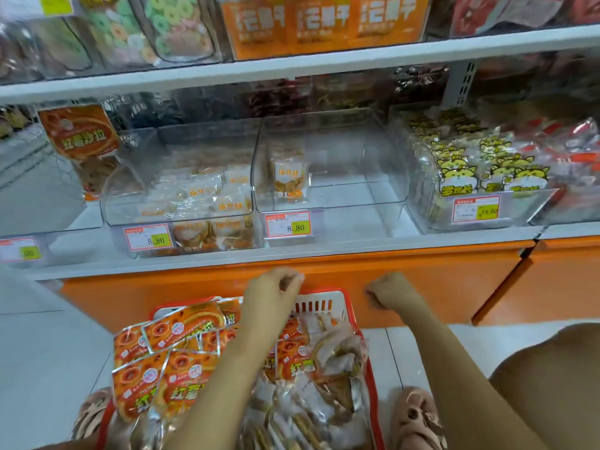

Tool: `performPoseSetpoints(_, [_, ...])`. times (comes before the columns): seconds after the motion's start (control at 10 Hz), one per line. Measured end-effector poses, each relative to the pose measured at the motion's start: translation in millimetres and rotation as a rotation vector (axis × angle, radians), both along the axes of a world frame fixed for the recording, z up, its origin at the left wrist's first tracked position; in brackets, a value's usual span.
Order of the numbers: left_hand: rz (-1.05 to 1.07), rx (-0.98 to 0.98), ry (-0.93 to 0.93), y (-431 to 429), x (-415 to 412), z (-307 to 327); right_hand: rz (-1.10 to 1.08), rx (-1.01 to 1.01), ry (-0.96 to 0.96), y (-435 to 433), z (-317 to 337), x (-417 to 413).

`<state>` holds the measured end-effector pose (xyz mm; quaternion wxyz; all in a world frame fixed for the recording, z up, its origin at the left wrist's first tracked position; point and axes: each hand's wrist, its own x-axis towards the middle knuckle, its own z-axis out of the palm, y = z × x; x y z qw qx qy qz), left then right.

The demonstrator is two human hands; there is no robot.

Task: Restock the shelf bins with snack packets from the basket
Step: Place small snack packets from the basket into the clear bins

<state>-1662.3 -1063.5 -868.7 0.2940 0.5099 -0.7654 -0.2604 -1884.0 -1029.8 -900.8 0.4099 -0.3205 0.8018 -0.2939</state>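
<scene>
A red basket [328, 293] stands on the floor below the shelf, heaped with orange snack packets [172, 355] on its left and clear packets of brown biscuits [328, 381] on its right. My left hand [276, 292] hovers over the basket's far end with its fingers curled and nothing visible in them. My right hand [386, 292] is a closed fist just right of the basket, in front of the orange shelf base, holding nothing. On the shelf, the middle clear bin [357, 164] holds one biscuit packet [289, 177]. The bin to its left [181, 219] holds several.
An orange packet [81, 134] leans in the far-left bin. The right bin [535, 203] is full of yellow cat-print packets. Price tags hang on the bin fronts. An upper shelf [324, 63] overhangs the bins. My sandalled feet [415, 417] flank the basket on the tiled floor.
</scene>
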Motion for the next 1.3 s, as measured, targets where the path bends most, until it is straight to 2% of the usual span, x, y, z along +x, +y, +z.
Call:
performPoseSetpoints(0.1, [-0.174,0.259,-0.197,19,-12,-31,0.006,0.097,-0.127,9,-42,14])
performPoseSetpoints(0.2, [-0.271,0.410,-0.312,30,-17,-62,-0.143,0.057,-0.309,19,-61,28])
performPoseSetpoints(0.3, [-0.320,0.475,-0.410,38,-20,-75,-0.196,0.050,-0.278,19,-64,32])
performPoseSetpoints(0.5, [-0.342,0.444,-0.436,39,-19,-79,-0.226,0.026,-0.288,21,-70,29])
performPoseSetpoints(0.6, [-0.205,0.459,-0.286,37,-15,-73,-0.083,0.015,-0.194,23,-59,31])
performPoseSetpoints(0.7, [-0.060,0.610,-0.058,26,-1,-57,0.213,-0.200,0.016,22,-29,35])
performPoseSetpoints(0.8, [-0.101,0.772,0.204,20,16,-34,0.424,-0.364,-0.103,25,9,46])
performPoseSetpoints(0.9, [-0.088,0.615,0.344,20,24,-15,0.379,-0.475,-0.130,25,22,56])
performPoseSetpoints(1.1, [0.241,0.217,0.526,23,13,-7,0.203,-0.670,0.131,23,30,78])
performPoseSetpoints(1.2, [0.274,0.047,0.530,23,5,-8,0.134,-0.720,0.120,26,38,82])
performPoseSetpoints(1.3, [0.223,-0.241,0.315,21,6,-1,0.102,-0.709,0.059,27,50,77])
